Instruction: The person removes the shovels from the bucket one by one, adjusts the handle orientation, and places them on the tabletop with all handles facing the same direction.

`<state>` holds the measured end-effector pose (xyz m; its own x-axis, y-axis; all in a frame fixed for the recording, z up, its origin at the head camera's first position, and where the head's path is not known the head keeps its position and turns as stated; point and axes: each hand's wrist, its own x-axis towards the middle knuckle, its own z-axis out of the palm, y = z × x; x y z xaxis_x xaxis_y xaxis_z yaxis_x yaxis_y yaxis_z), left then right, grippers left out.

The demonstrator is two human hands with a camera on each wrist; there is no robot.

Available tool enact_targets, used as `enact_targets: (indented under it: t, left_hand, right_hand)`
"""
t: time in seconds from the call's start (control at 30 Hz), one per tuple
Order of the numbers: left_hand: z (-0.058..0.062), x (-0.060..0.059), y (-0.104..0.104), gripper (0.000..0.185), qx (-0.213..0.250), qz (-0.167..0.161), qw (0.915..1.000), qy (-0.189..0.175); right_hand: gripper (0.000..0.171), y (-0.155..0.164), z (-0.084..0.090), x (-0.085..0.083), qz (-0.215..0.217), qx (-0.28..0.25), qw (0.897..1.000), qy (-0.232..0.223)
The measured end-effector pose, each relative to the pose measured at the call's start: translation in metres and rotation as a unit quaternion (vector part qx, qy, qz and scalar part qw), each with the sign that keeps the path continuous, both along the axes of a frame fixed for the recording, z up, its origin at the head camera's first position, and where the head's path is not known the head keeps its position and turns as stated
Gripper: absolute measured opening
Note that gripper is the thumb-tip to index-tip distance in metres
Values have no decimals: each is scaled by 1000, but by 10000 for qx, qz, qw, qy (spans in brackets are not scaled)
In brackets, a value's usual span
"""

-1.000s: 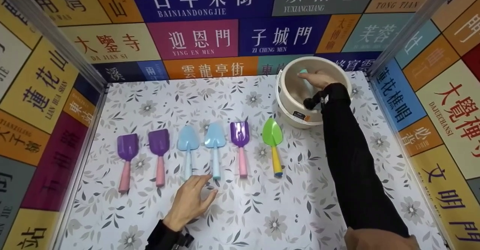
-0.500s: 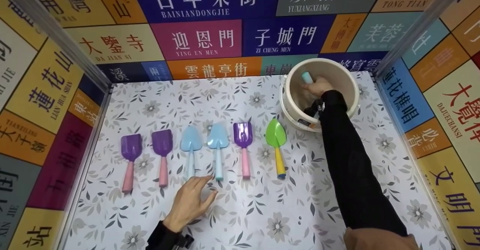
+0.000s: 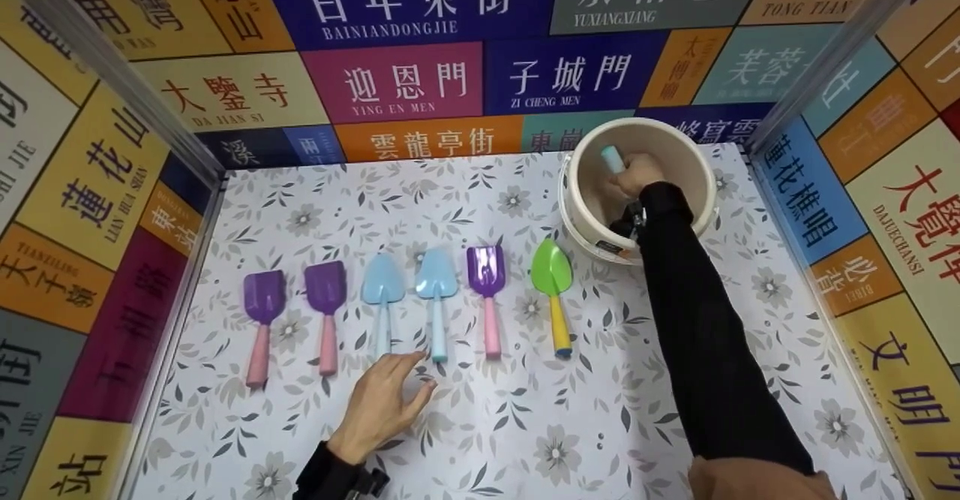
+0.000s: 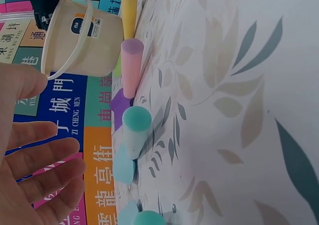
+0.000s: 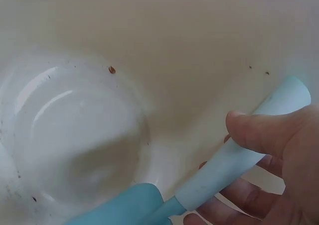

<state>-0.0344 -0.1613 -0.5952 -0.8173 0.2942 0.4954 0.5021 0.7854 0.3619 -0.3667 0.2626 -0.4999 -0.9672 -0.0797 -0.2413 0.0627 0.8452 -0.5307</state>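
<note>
My right hand is down inside the cream bucket at the back right. It grips a light blue hand trowel by its pale handle, thumb on one side and fingers on the other. The blade runs out of the right wrist view's lower edge. My left hand hovers over the table with fingers loosely spread, holding nothing. Its fingertips overlap, in the head view, the handle end of one light blue trowel. Another light blue trowel lies just to the right.
Along the same row lie two purple shovels with pink handles at the left. A purple slotted scoop and a green trowel with yellow handle lie at the right. Printed walls enclose the back and sides. The bucket's bottom has brown specks.
Inside the bucket, my right hand has drawn back slightly and turned, and more of the trowel's handle shows above it. The head view has shifted a little. The left hand stays put.
</note>
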Motion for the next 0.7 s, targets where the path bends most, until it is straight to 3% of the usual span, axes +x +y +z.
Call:
enact_targets:
  t: [0.5, 0.7]
  left_hand:
    - [3, -2, 3, 43, 81, -82, 9999, 40]
    - [4, -2, 3, 44, 112, -114, 9998, 106]
  right_hand:
    - [58, -4, 39, 4, -467, -568, 9967, -351]
    - [57, -5, 58, 9, -512, -954, 9937, -303]
